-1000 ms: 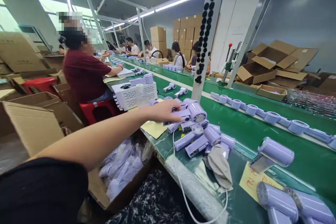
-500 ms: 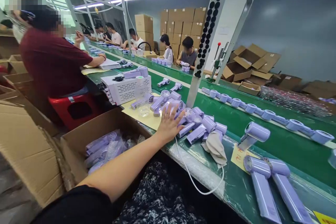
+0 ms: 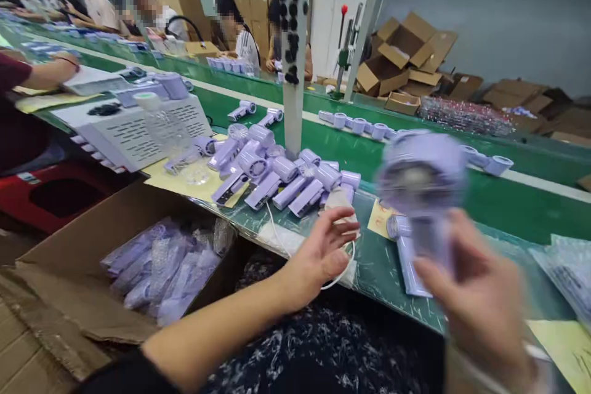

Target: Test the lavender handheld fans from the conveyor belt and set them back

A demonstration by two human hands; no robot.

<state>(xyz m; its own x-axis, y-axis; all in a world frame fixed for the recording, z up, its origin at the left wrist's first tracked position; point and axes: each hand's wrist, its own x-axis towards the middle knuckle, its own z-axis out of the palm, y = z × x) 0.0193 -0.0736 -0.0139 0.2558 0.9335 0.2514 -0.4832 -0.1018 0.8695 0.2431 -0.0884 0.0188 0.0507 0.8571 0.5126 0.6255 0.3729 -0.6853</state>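
Note:
A purple handheld fan [image 3: 422,178] is raised at the right, blurred by motion, with my right hand [image 3: 484,295] wrapped round its handle. My left hand [image 3: 325,249] hovers over the bench's front edge, fingers apart and nothing in it. Just behind the left hand lies a pale cloth [image 3: 339,200], partly hidden by the fingers. Several more purple fans [image 3: 281,172] are piled on the bench to the left of that cloth. One other fan [image 3: 409,265] lies by itself below the raised one, partly covered by it.
A cardboard box [image 3: 69,228] at the lower left holds bubble-wrapped fans [image 3: 161,271]. A white vented case [image 3: 133,129] stands left of the pile. Behind runs a green conveyor belt [image 3: 351,148] with purple parts. Clear plastic bags [image 3: 566,271] lie at the right. Co-workers sit across the belt.
My left hand has left the fan pile and moved right, beside the cloth. My right hand has come into view holding a fan. The view has turned right.

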